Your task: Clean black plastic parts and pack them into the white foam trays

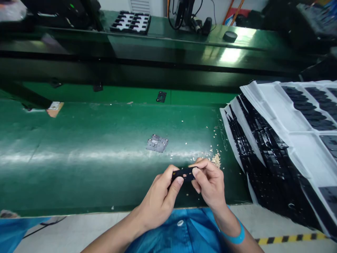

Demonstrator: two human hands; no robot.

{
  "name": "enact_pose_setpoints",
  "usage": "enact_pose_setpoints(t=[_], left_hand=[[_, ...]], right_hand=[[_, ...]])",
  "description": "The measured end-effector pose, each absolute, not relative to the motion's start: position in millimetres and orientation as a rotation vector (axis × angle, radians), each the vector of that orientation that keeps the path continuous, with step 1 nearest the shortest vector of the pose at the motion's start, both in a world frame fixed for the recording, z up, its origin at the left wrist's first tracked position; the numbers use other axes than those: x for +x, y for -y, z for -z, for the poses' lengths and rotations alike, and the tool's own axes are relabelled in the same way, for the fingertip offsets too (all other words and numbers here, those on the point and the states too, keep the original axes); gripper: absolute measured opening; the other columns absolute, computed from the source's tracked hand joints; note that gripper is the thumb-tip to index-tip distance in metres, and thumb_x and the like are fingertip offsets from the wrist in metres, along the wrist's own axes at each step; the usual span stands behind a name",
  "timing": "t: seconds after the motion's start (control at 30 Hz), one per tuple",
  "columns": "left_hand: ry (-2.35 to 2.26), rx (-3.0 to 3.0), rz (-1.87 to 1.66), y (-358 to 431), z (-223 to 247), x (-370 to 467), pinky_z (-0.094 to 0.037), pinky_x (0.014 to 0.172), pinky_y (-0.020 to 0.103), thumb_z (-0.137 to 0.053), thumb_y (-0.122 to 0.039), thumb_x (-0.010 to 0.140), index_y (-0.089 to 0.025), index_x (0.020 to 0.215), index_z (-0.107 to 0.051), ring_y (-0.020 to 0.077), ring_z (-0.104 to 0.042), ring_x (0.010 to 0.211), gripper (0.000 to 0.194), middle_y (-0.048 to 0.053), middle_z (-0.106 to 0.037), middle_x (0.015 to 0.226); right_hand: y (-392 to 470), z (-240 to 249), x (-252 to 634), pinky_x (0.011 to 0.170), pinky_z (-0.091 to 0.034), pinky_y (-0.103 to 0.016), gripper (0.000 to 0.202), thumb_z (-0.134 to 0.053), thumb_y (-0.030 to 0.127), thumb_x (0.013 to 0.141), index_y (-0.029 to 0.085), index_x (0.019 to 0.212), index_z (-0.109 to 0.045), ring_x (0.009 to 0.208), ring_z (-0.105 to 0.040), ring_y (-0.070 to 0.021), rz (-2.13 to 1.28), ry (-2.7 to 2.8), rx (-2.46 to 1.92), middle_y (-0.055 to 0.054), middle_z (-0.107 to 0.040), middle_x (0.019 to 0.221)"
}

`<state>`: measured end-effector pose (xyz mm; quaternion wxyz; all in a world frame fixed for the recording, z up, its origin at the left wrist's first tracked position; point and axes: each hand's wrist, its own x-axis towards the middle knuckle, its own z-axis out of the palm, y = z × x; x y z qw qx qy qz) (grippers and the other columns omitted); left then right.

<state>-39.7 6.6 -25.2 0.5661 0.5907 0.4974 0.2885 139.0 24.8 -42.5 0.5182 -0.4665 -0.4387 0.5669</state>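
Both hands hold one small black plastic part [186, 173], a flat piece with small cut-outs, above the front edge of the green table [79, 140]. My left hand [160, 198] pinches its left end between thumb and fingers. At the right end, my right hand [210, 181] grips it, the thumb on top. A few similar dark flat parts [157, 143] lie overlapped on the table beyond my hands. Farther back rests another single black part [161, 97]. Beside my right hand is a small heap of tiny pale chips [216, 160], some scattered around it.
Stacked white trays [302, 154] with black parts fill the right side and overhang the table edge. A raised green shelf [168, 38] runs across the back, bearing a black-and-white tray [131, 22] and a round black object [230, 36]. A post [26, 95] stands at left.
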Motion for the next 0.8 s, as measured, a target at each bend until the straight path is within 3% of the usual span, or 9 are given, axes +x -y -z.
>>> enact_pose_setpoints(t=[0.27, 0.57, 0.8], left_hand=[[-1.097, 1.34, -0.64, -1, 25, -49, -0.035, 0.063, 0.027, -0.035, -0.043, 0.112, -0.022, 0.093, -0.049, 0.0147, -0.046, 0.067, 0.031, -0.002, -0.05, 0.076], [-1.102, 1.091, -0.937, 3, 46, -39, -0.028, 0.056, 0.025, -0.038, -0.041, 0.111, -0.02, 0.084, -0.048, 0.0108, -0.038, 0.057, 0.036, -0.004, -0.046, 0.065], [-1.112, 1.119, -0.963, 8, 48, -39, -0.028, 0.055, 0.025, -0.037, -0.045, 0.112, -0.018, 0.09, -0.054, 0.01, -0.037, 0.055, 0.039, -0.004, -0.043, 0.066]], right_hand=[[-16, 38, 137, 0.034, -0.026, -0.018, 0.031, -0.071, 0.043, 0.097, 0.02, 0.079, -0.061, 0.036, -0.036, -0.0051, -1.388, 1.051, -1.279, 0.007, -0.05, 0.058], [-11, 33, 130, 0.033, -0.034, -0.017, 0.023, -0.072, 0.035, 0.099, 0.019, 0.083, -0.067, 0.035, -0.049, -0.0042, -1.343, 1.094, -1.218, 0.002, -0.06, 0.073], [-10, 42, 131, 0.035, -0.035, -0.016, 0.021, -0.071, 0.034, 0.1, 0.018, 0.087, -0.07, 0.035, -0.049, -0.0041, -1.36, 1.102, -1.25, 0.004, -0.059, 0.066]])
